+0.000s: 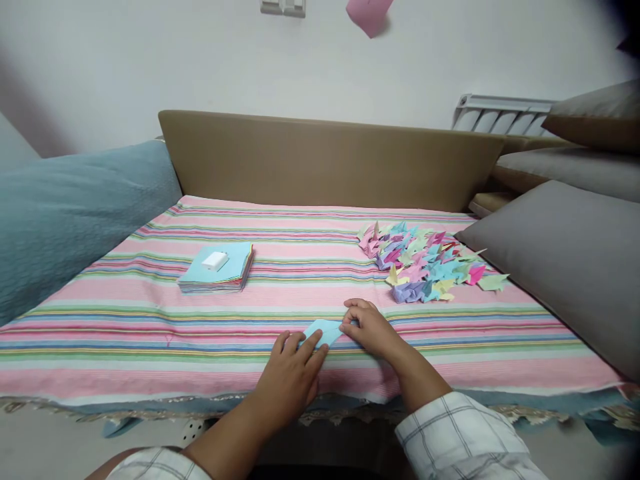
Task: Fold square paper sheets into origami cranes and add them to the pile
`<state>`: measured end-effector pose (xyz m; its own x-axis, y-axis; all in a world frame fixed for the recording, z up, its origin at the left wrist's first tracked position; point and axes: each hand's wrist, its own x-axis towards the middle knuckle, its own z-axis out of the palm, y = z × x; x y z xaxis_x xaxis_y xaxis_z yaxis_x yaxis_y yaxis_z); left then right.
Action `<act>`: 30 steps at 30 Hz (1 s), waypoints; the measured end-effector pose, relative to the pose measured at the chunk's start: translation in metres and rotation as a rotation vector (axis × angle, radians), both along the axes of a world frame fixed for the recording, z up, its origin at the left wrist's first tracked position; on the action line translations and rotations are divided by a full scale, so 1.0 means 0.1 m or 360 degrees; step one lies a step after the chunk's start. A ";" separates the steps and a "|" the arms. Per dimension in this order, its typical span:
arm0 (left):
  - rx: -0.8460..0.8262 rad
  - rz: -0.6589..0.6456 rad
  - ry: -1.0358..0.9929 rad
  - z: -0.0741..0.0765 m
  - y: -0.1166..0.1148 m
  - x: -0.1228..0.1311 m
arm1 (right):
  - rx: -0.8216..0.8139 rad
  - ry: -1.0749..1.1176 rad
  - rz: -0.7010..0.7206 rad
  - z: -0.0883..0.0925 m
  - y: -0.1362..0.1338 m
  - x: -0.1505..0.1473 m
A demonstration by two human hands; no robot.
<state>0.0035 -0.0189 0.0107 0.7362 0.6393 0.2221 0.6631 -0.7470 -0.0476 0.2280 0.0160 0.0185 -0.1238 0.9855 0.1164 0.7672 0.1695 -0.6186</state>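
Observation:
A light blue sheet of origami paper [324,328], folded into a narrow pointed shape, lies on the striped cloth in front of me. My left hand [295,363] rests over its left part, fingers spread and pressing it down. At the paper's right tip, my right hand [367,327] has thumb and index finger pinched together on the point. The left end of the paper is hidden beneath my left fingers. Beyond my right hand sits a pile of folded paper cranes [425,263] in several colours.
To the left stands a stack of square paper [240,270], blue on top, with a small white box [215,261] on it. The striped cloth [300,233] covers the seat. Grey cushions [560,253] border the right, a blue-covered armrest [90,207] the left, and a brown backrest [325,160] the back.

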 end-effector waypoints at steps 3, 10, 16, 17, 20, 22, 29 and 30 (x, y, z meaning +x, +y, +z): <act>0.0000 0.0002 -0.0002 0.00 0.00 0.00 | 0.0018 -0.0012 -0.0012 -0.03 0.03 0.06; 0.0018 0.0004 -0.0011 0.00 0.00 0.00 | 0.0217 0.0007 -0.0089 -0.04 0.05 0.18; 0.0028 0.0006 -0.0027 0.02 0.00 0.00 | 0.0560 -0.0027 0.0243 0.06 -0.17 -0.01; 0.0028 0.0007 -0.0028 0.02 0.00 0.00 | 0.0539 -0.0062 0.0343 0.06 -0.21 -0.06; 0.0021 0.0007 -0.0030 0.03 -0.01 0.01 | 0.0414 -0.0221 0.0472 0.05 -0.31 -0.17; 0.0010 0.0006 -0.0029 0.03 -0.01 0.00 | 0.0348 -0.0342 0.0443 0.04 -0.33 -0.20; 0.0021 0.0005 -0.0026 0.01 0.00 0.00 | 0.0210 -0.0592 0.0303 0.10 -0.33 -0.16; 0.0026 0.0006 -0.0023 0.01 0.00 0.00 | 0.0187 -0.0612 0.0290 0.10 -0.32 -0.14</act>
<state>0.0033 -0.0188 0.0113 0.7306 0.6382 0.2428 0.6665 -0.7439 -0.0502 0.2139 -0.0164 0.0286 -0.3503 0.9264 0.1377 0.8891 0.3752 -0.2623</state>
